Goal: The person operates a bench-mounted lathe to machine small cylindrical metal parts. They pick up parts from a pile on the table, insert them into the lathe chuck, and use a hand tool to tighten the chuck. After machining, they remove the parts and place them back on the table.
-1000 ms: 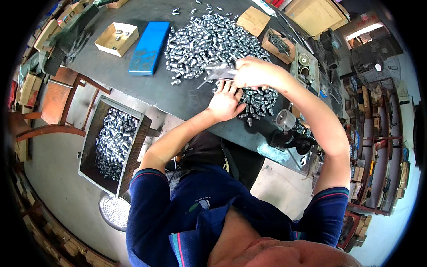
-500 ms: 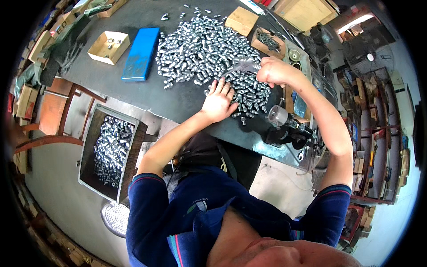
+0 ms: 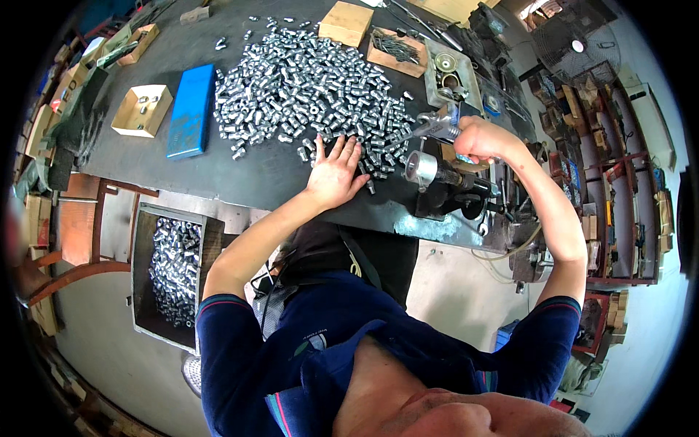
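A wide heap of small silver metal fittings point(image 3: 309, 87) lies loose on the dark workbench point(image 3: 247, 178). At the heap's near edge rests my left hand point(image 3: 335, 172), palm down with fingers spread; the fingertips touch fittings, and a few lie beside the thumb. My right hand point(image 3: 480, 140) is closed round a silver tool that looks like an air blow gun point(image 3: 437, 125). Its narrow end points left at the right side of the heap. The fist hides its grip. Just below the tool, a bench device with a round metal cup point(image 3: 421, 169) stands on the bench.
Left of the heap lie a blue flat box point(image 3: 191, 113) and an open carton point(image 3: 142, 111) with a few fittings. Behind are a cardboard box point(image 3: 346, 23), a tray of thin dark pieces point(image 3: 397, 51) and a grey tray point(image 3: 453, 76). A bin point(image 3: 211, 255) of fittings stands lower left.
The view has shifted, so the bench things sit further left. My right hand and the blow gun have moved right, off the heap toward the cup device. My left hand stays spread at the heap's near edge.
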Demonstrator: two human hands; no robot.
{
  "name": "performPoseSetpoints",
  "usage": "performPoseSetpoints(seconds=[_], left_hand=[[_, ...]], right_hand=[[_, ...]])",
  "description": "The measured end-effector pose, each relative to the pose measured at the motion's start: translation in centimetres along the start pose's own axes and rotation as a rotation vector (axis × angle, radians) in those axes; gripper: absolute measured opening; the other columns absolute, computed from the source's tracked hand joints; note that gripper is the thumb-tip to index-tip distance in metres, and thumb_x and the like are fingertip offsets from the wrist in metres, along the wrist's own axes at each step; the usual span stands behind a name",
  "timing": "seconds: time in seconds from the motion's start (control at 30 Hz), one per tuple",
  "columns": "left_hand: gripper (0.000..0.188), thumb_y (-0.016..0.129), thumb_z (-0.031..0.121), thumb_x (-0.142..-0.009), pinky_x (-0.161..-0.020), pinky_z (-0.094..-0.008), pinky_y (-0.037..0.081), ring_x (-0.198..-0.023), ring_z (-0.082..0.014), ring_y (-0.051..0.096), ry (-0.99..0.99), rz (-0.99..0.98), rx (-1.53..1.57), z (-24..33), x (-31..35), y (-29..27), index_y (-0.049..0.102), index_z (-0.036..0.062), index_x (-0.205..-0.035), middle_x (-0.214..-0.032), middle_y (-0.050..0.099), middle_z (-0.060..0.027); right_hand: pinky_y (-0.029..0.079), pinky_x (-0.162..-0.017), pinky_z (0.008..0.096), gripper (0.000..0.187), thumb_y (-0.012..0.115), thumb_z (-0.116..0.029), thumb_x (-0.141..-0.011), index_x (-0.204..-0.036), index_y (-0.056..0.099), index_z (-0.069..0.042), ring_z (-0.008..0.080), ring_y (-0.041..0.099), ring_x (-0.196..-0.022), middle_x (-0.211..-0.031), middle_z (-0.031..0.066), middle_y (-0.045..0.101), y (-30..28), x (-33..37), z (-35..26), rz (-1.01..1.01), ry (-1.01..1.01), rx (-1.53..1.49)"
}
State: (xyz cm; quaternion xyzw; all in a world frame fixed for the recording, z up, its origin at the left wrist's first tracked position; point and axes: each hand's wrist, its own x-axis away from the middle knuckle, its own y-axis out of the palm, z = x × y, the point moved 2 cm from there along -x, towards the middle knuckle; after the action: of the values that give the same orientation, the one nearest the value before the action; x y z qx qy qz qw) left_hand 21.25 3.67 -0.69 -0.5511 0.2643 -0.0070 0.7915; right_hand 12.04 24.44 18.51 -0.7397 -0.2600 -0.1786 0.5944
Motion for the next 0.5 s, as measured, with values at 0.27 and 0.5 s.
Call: performPoseSetpoints(seconds=[0.27, 0.5], left_hand=[[0.052, 0.050, 0.037, -0.080, -0.097, -0.0601, 0.012, -0.120, -0.0366, 0.031, 0.010, 0.017, 0.007, 0.6, -0.9, -0.6, 0.045, 0.0030, -0.119, -0.125, 0.040, -0.0198], [0.050, 0.047, 0.039, -0.083, -0.097, -0.0569, 0.018, -0.120, -0.0375, 0.031, 0.012, 0.044, 0.012, 0.6, -5.2, 0.0, 0.045, 0.0028, -0.118, -0.125, 0.038, -0.0221]], right_hand=[[0.032, -0.028, 0.0284, 0.012, 0.052, -0.013, -0.057, -0.057, 0.048, -0.002, 0.0144, 0.042, -0.030, -0.044, 0.0100, 0.050, -0.6, -2.2, -0.4, 0.094, -0.108, -0.023], [0.033, -0.028, 0.0301, 0.014, 0.050, -0.012, -0.057, -0.049, 0.049, 0.000, 0.0174, 0.044, -0.031, -0.042, 0.0111, 0.048, -2.6, -4.8, 0.5, 0.187, -0.082, -0.076]])
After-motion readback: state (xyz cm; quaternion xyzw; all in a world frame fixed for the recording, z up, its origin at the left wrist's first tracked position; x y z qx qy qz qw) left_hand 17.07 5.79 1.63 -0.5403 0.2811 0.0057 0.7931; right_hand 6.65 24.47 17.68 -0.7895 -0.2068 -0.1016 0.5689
